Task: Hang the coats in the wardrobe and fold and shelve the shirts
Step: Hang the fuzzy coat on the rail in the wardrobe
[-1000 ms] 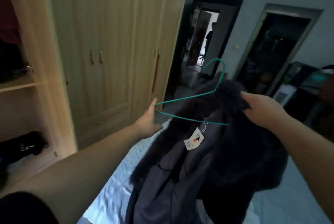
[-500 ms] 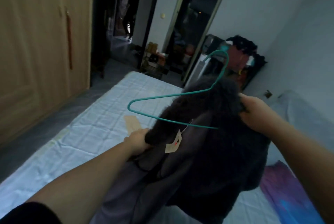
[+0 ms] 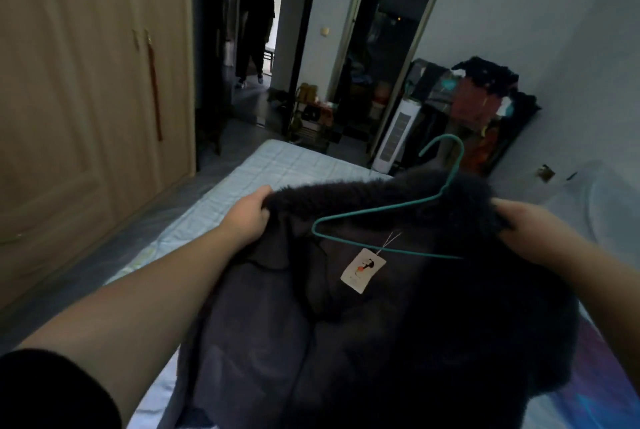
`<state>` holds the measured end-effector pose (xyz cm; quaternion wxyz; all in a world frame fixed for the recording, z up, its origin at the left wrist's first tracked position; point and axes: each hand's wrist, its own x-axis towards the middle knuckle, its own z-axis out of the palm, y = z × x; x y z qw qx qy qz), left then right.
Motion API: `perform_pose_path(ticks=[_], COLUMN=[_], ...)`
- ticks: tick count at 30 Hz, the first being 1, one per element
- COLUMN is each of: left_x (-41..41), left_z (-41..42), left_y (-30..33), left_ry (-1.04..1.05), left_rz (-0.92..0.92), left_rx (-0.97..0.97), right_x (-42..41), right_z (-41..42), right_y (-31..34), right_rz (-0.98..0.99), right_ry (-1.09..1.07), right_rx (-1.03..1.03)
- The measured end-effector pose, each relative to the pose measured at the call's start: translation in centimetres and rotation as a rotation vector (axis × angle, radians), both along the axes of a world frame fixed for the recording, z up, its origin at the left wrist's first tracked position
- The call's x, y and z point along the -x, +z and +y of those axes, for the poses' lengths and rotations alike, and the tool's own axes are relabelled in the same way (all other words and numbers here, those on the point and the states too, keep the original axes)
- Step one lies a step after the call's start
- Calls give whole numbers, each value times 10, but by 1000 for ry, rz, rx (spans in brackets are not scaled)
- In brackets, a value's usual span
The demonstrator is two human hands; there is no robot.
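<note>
A dark furry coat (image 3: 398, 324) with a grey lining hangs in front of me over the bed. My left hand (image 3: 247, 217) grips the left end of its fur collar. At the right end of the collar my right hand (image 3: 530, 231) grips the coat. A teal wire hanger (image 3: 388, 217) sits partly inside the coat, its left tip free and its hook up behind the collar. A white paper tag (image 3: 363, 270) dangles from the neck on a thread.
The wooden wardrobe (image 3: 86, 99) with closed doors stands on the left. The bed (image 3: 277, 169) with a pale quilted cover lies below the coat. A person (image 3: 256, 20) stands in the far doorway. A white fan heater (image 3: 394, 134) and a cluttered rack (image 3: 478, 110) stand at the back right.
My view has swung right, away from the wardrobe. My left hand left the hanger's tip and took hold of the coat's collar, then pulled it up and to the left, spreading the coat open.
</note>
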<state>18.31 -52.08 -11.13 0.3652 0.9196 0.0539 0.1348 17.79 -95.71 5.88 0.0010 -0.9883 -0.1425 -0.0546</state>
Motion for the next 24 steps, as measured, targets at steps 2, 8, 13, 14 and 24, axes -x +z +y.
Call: perform_pose_path(ticks=[2, 8, 13, 14, 24], left_x=[10, 45, 70, 74, 98], left_z=[11, 34, 40, 41, 67], left_y=[20, 74, 107, 113, 176], left_ry=[43, 89, -27, -41, -10], left_rz=[-42, -123, -154, -156, -232], left_rx=[-37, -119, -212, -235, -390], right_x=[-12, -17, -19, -18, -8], right_z=[5, 74, 136, 147, 221], right_y=[-2, 4, 8, 10, 62], right_rz=[5, -68, -226, -250, -388], right_ry=[-11, -26, -13, 9, 263], right_rx=[87, 144, -38, -97, -534])
